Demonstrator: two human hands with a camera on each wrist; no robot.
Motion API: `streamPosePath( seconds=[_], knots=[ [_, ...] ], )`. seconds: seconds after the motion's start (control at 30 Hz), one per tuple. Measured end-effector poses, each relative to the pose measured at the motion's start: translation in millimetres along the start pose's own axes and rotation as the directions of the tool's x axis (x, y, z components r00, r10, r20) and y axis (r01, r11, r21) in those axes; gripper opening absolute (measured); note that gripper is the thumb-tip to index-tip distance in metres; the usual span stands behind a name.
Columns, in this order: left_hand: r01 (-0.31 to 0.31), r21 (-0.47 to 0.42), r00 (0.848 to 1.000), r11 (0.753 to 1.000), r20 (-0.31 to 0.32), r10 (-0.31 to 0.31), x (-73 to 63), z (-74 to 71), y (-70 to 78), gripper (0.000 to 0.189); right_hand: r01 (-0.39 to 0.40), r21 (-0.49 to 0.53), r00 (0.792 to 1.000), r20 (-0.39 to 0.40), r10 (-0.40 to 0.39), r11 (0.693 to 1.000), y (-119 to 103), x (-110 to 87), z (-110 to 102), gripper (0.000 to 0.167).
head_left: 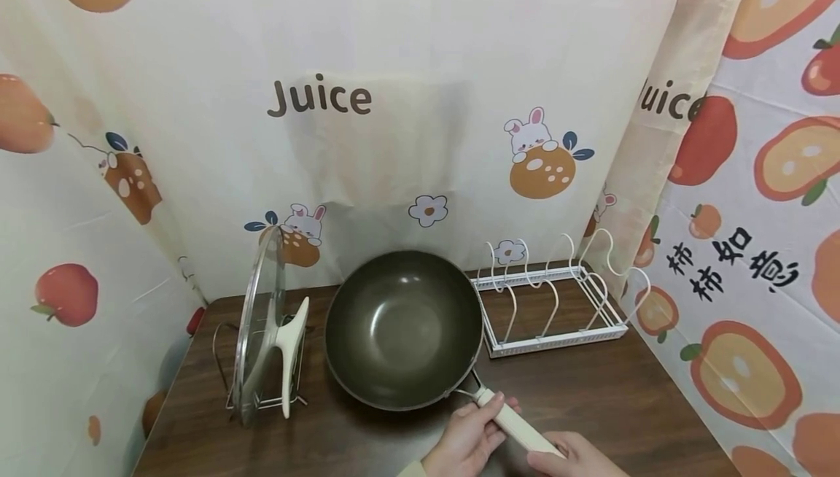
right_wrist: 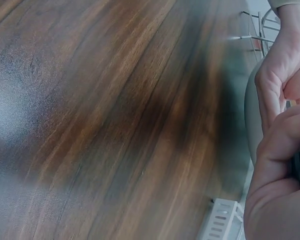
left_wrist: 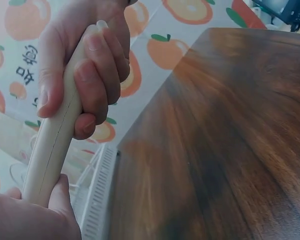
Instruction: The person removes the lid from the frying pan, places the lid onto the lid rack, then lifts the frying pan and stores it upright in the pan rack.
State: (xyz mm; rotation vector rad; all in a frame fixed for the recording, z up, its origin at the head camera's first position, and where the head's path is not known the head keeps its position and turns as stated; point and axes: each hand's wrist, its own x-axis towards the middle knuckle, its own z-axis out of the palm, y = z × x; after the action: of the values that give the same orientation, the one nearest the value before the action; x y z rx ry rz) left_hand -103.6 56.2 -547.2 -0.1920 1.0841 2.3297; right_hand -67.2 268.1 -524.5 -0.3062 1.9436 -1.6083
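A dark, round wok (head_left: 403, 330) is at the centre of the head view, its inside facing up and bare. Its cream handle (head_left: 521, 427) slants toward the lower right, and both hands hold it. My left hand (head_left: 464, 439) grips the handle near the pan, thumb on top. Around the handle's far end curl the fingers of my right hand (head_left: 577, 456), seen plainly in the left wrist view. The right wrist view catches a strip of the wok's pale outer wall (right_wrist: 251, 117) beyond the left hand, with a dark shadow on the table beside it.
On the left, a glass lid (head_left: 254, 338) with a cream handle (head_left: 290, 349) stands on edge in a wire stand (head_left: 223, 360). A white rack (head_left: 558, 342) with several curved dividers sits at the back right of the wooden table (head_left: 617, 408). Printed curtains (head_left: 407, 149) enclose the back and sides.
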Motion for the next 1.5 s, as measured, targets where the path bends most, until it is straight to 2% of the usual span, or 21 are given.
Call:
streamPosePath(
  seconds=[0.4, 0.6, 0.8, 0.93, 1.0, 1.07, 1.23, 1.37, 1.5],
  knots=[
    [-0.071, 0.051, 0.996, 0.996, 0.061, 0.068, -5.4, 16.1, 12.5, 0.040, 0.019, -0.064, 0.994, -0.110, -0.026, 0.998, -11.7, -12.7, 4.3, 0.023],
    [-0.098, 0.085, 0.993, 0.992, 0.069, 0.092, -7.7, 24.5, 20.2, 0.037, 0.006, -0.054, 0.987, -0.162, -0.015, 0.999, -18.8, -17.8, 7.8, 0.020],
    [-0.112, 0.098, 0.992, 0.989, 0.070, 0.106, -9.9, 33.1, 27.2, 0.036, -0.038, -0.079, 0.970, -0.244, 0.018, 0.996, -21.7, -21.8, 12.6, 0.023],
    [-0.126, 0.103, 0.990, 0.987, 0.077, 0.118, -11.0, 39.0, 31.5, 0.038, -0.060, -0.110, 0.944, -0.330, 0.021, 0.992, -22.4, -23.2, 18.5, 0.028],
    [-0.133, 0.112, 0.989, 0.985, 0.084, 0.124, -10.8, 42.5, 33.3, 0.037, -0.074, -0.135, 0.917, -0.398, 0.014, 0.988, -22.4, -23.4, 23.2, 0.028],
    [-0.139, 0.116, 0.987, 0.983, 0.092, 0.129, -10.5, 46.0, 35.4, 0.037, -0.072, -0.192, 0.875, -0.482, -0.030, 0.979, -22.2, -23.3, 29.0, 0.026],
    [-0.157, 0.142, 0.984, 0.977, 0.113, 0.141, -8.7, 53.4, 42.0, 0.034, -0.117, -0.305, 0.722, -0.680, -0.130, 0.945, -25.3, -20.5, 43.4, 0.018],
    [-0.178, 0.178, 0.980, 0.968, 0.125, 0.157, -5.9, 58.5, 45.3, 0.030, -0.177, -0.303, 0.637, -0.761, -0.126, 0.936, -32.5, -18.4, 51.8, 0.017],
    [-0.196, 0.199, 0.978, 0.960, 0.114, 0.176, -3.1, 65.5, 47.2, 0.026, -0.192, -0.347, 0.560, -0.807, -0.187, 0.918, -37.3, -17.4, 59.0, 0.019]
  ],
)
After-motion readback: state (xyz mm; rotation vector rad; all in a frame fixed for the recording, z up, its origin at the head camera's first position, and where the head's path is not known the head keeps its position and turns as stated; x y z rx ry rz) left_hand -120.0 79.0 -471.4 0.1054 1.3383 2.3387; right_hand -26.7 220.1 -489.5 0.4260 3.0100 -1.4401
